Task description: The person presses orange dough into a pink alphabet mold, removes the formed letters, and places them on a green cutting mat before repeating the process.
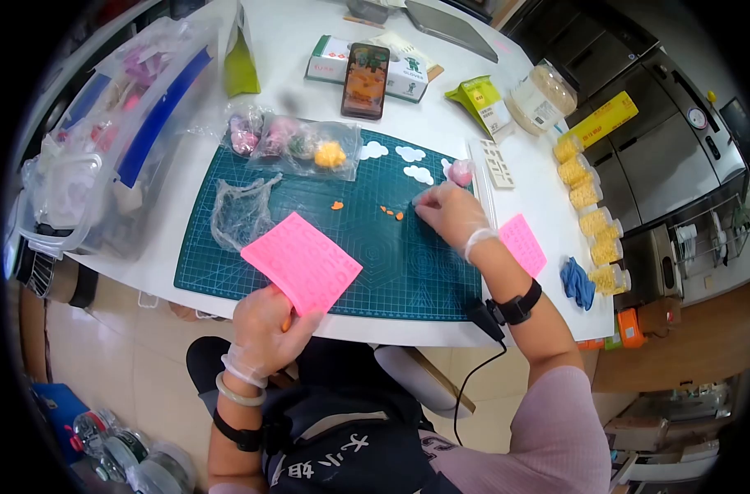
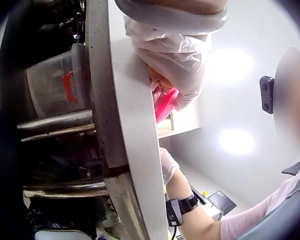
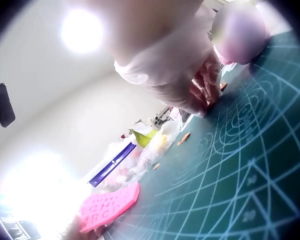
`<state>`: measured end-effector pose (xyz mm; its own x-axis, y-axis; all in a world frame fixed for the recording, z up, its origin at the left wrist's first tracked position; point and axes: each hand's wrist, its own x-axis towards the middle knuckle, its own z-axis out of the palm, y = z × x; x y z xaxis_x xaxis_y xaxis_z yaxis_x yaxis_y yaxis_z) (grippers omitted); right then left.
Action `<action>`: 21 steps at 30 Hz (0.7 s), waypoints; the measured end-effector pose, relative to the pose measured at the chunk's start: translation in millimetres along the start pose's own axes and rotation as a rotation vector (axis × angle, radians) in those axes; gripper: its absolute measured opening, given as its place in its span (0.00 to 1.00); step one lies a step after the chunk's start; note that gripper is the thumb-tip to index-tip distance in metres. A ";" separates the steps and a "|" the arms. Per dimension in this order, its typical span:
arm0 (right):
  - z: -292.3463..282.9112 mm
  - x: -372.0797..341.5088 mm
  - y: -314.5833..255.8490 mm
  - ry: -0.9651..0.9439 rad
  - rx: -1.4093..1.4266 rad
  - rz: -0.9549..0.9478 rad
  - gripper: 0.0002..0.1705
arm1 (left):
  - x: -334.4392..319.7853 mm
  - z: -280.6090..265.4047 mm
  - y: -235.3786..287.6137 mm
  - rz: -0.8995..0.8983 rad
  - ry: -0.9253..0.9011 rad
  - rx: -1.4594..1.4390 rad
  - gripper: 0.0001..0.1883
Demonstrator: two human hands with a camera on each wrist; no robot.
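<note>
A pink letter mold (image 1: 302,262) is gripped at its lower edge by my gloved left hand (image 1: 264,333), over the mat's front edge; a bit of orange shows between the fingers. In the right wrist view the mold (image 3: 110,206) shows raised or sunken letters. My gloved right hand (image 1: 456,216) is lowered to the green cutting mat (image 1: 309,284), fingertips bent down at its surface; whether they pinch anything is unclear. Small orange pieces (image 1: 389,212) lie left of it, and another orange piece (image 1: 337,205) sits farther left. Beyond the right hand is a pink ball (image 1: 460,172).
White cloud shapes (image 1: 418,174), bagged colored balls (image 1: 305,148) and crumpled plastic wrap (image 1: 242,212) lie on the mat. A phone (image 1: 365,81) leans on a glove box (image 1: 408,78) behind. Second pink mold (image 1: 523,245), blue cloth (image 1: 577,283) and yellow-filled jars (image 1: 585,194) stand right; a plastic bin (image 1: 103,156) left.
</note>
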<state>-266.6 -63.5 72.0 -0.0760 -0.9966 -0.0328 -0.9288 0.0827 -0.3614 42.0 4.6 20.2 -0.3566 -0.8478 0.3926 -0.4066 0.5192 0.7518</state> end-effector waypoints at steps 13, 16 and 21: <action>15.6 -70.5 6.6 0.076 0.148 -0.112 0.15 | -0.2 1.5 -2.5 0.064 0.033 0.060 0.07; 14.1 -73.3 5.7 0.043 0.174 -0.088 0.14 | -1.8 3.6 -2.8 0.072 0.037 0.065 0.07; 4.6 -56.8 25.7 -0.083 0.522 0.321 0.14 | -1.4 5.8 -3.1 0.082 0.077 0.072 0.07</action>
<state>-284.5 -4.8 60.3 -0.2742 -0.9198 -0.2808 -0.5627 0.3902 -0.7287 38.9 4.7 14.3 -0.3266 -0.8067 0.4925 -0.4392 0.5910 0.6767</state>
